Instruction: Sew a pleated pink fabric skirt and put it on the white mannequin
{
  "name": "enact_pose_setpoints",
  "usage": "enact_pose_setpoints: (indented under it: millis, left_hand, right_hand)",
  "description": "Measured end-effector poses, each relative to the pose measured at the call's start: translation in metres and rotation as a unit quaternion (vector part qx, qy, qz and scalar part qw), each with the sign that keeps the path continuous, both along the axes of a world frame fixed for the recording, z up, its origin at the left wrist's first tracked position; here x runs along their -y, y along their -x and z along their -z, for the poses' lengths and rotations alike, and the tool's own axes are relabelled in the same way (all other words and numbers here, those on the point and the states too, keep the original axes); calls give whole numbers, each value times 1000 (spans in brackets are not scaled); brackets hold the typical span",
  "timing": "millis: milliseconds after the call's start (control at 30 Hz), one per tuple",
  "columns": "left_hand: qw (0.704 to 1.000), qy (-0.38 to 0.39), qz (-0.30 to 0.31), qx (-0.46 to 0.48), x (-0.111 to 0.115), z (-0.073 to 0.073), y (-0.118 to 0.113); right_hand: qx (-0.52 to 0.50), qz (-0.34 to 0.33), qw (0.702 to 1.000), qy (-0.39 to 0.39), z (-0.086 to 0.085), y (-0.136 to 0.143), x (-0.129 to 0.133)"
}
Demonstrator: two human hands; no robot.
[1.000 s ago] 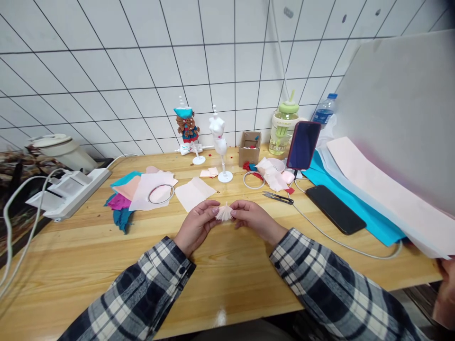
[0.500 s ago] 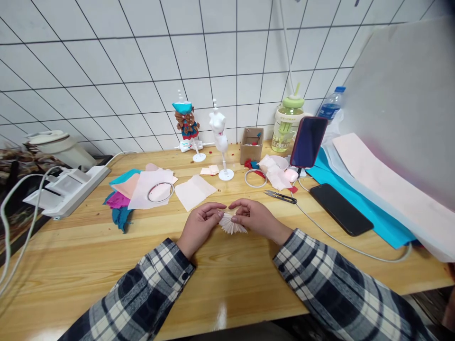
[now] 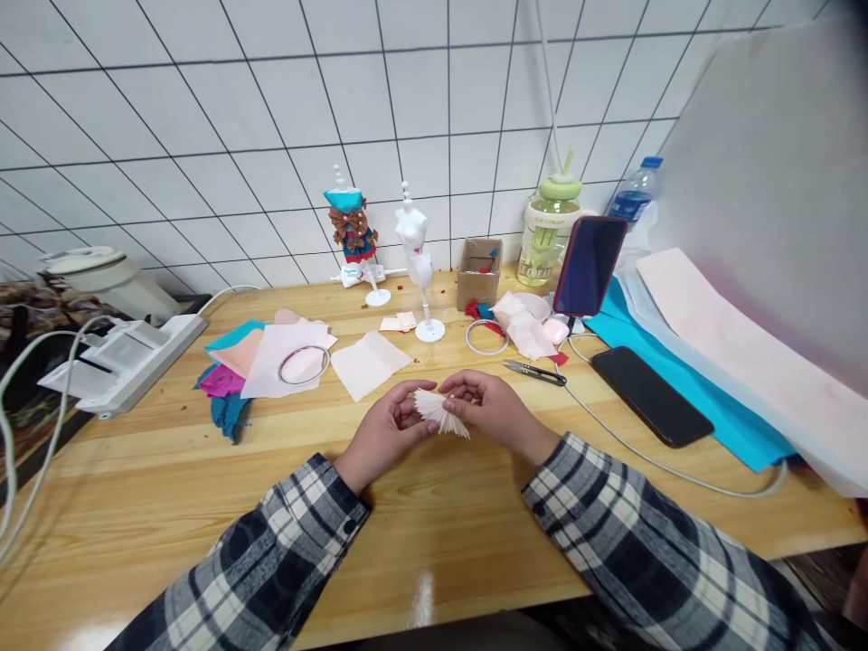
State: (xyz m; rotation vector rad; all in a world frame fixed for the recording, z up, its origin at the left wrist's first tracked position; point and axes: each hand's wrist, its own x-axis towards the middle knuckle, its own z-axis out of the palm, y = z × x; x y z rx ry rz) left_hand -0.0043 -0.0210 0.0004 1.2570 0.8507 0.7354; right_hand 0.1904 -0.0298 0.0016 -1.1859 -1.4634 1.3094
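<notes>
A pale pink pleated paper fan (image 3: 440,411) is spread between my two hands, above the wooden table. My left hand (image 3: 390,425) is closed on its left edge, thumb in front and fingers curled behind. From the right, my right hand (image 3: 492,411) pinches the fan near its gathered part. Just beyond my hands lies a flat pale pink paper square (image 3: 370,364). A bare white mini dress form (image 3: 413,240) stands behind it, and a second dress form (image 3: 353,231) wears a turquoise, brown and red paper dress. Thread snips (image 3: 535,372) rest right of my right hand.
Coloured crepe paper sheets (image 3: 231,348) with a metal ring (image 3: 305,364) lie on the left, near a power strip (image 3: 128,366). At the back are a small cardboard box (image 3: 478,285) and a drink bottle (image 3: 548,235). A propped phone (image 3: 589,267) and a flat black phone (image 3: 651,396) are on the right.
The pleated fan has turned in my fingers, so its folds show higher and further left. My left thumb has shifted lower along it, and my right hand still pinches it.
</notes>
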Motion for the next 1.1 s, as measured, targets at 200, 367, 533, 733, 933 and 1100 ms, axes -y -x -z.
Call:
enact_pose_setpoints:
  millis: [200, 367, 533, 733, 933, 1100]
  left_hand:
    - [999, -33, 0, 4, 0, -1, 3]
    - [999, -28, -9, 37, 3, -3, 0]
    - [998, -38, -13, -38, 5, -4, -5]
    - [999, -38, -14, -26, 4, -6, -4]
    - [998, -33, -47, -17, 5, -4, -5]
    - [993, -42, -101, -33, 0, -2, -1]
  right_hand:
    - [-31, 0, 999, 11, 1, 2, 0]
    - [-58, 31, 998, 22, 2, 7, 1]
    - [-49, 36, 998, 7, 0, 10, 3]
    - [-92, 11, 991, 99, -2, 8, 5]
    - [-81, 10, 986, 148, 0, 8, 5]
    - [-50, -16, 988, 144, -1, 4, 4]
